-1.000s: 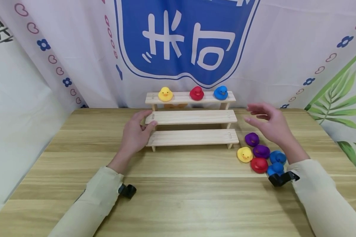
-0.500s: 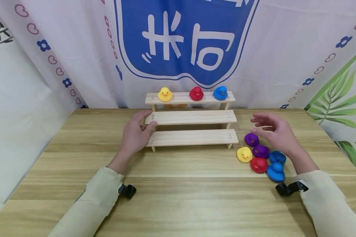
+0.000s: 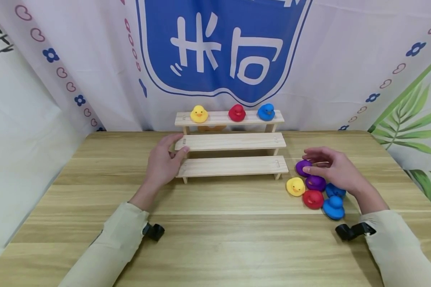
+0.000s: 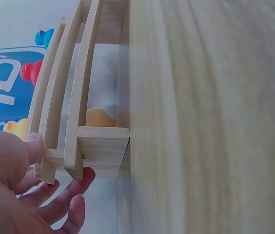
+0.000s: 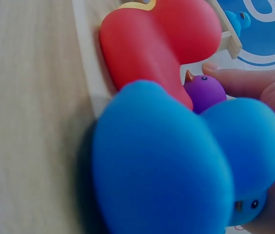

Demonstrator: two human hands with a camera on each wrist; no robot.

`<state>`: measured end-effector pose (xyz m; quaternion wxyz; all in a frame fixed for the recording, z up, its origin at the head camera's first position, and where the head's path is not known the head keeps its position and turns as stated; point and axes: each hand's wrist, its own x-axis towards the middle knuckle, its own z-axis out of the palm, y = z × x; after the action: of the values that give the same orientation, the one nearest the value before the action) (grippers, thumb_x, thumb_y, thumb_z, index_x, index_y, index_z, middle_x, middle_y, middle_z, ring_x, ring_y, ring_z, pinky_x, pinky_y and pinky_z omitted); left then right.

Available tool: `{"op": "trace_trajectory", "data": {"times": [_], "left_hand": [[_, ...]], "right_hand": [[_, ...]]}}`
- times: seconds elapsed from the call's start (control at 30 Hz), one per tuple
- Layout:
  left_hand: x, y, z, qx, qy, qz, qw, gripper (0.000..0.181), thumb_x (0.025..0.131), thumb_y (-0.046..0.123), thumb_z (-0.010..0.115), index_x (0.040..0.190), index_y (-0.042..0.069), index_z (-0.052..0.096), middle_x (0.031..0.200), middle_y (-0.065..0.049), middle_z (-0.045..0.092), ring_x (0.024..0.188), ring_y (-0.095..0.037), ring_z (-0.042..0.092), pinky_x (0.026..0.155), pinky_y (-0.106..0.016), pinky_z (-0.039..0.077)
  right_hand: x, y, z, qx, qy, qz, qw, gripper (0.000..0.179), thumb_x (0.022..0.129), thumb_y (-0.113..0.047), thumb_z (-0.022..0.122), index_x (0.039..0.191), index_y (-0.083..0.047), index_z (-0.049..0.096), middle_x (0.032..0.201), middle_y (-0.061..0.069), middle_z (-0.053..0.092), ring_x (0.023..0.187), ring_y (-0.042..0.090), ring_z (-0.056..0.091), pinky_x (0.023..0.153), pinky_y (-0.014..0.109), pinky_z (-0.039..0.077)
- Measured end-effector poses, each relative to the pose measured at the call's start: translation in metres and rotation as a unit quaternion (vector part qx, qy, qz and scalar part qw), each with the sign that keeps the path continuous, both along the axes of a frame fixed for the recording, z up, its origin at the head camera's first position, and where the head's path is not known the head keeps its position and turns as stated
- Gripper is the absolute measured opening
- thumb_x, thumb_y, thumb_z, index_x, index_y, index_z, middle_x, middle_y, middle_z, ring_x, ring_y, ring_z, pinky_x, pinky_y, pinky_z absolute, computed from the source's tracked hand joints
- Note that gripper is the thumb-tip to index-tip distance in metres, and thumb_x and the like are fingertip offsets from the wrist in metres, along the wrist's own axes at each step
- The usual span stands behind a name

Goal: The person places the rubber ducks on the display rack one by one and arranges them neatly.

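Observation:
A three-tier wooden stand [image 3: 233,142] stands at the table's back. My left hand [image 3: 161,161] grips the left end of its middle board, thumb above and fingers below, as the left wrist view shows. On the top board sit a yellow duck [image 3: 199,114], a red duck [image 3: 237,113] and a blue duck [image 3: 266,113]. My right hand [image 3: 339,169] hovers by the loose ducks, fingers bent and parted from the thumb. The thumb tip overlaps the farther purple duck [image 3: 301,168]; a second purple duck [image 3: 315,183] lies just in front of it.
Beside these lie a yellow duck [image 3: 295,187], a red duck [image 3: 313,199] and two blue ducks, the nearer blue duck [image 3: 333,208] filling much of the right wrist view. A printed cloth [image 3: 339,71] hangs behind the table [image 3: 215,239].
My right hand has moved down and toward me, from beside the stand to the purple ducks. The left hand keeps its grip on the stand, and the ducks have stayed put.

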<state>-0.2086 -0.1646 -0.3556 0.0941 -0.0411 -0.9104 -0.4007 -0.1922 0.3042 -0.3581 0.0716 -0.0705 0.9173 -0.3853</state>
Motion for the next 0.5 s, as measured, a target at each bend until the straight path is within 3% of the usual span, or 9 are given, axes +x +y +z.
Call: {"op": "trace_trajectory", "data": {"times": [0.1, 0.5], "left_hand": [[0.0003, 0.0001, -0.0001, 0.002, 0.005, -0.002, 1.0, 0.051, 0.107, 0.028, 0.065, 0.155, 0.012, 0.054, 0.16, -0.013, 0.052, 0.088, -0.027, 0.065, 0.075, -0.032, 0.053], [0.0, -0.0003, 0.0, 0.0, 0.002, 0.001, 1.0, 0.052, 0.107, 0.028, 0.066, 0.155, 0.013, 0.054, 0.161, -0.013, 0.052, 0.086, -0.026, 0.064, 0.074, -0.033, 0.053]], "right_hand": [[-0.0003, 0.0005, -0.0017, 0.001, -0.012, -0.001, 0.9999, 0.068, 0.101, -0.04, 0.073, 0.155, -0.006, 0.049, 0.152, 0.023, 0.058, 0.136, 0.046, 0.057, 0.108, 0.059, 0.054], [0.0016, 0.0031, 0.0013, 0.007, -0.029, -0.014, 0.9994, 0.067, 0.1, -0.045, 0.073, 0.152, -0.008, 0.052, 0.15, 0.024, 0.057, 0.134, 0.05, 0.059, 0.102, 0.057, 0.059]]}}
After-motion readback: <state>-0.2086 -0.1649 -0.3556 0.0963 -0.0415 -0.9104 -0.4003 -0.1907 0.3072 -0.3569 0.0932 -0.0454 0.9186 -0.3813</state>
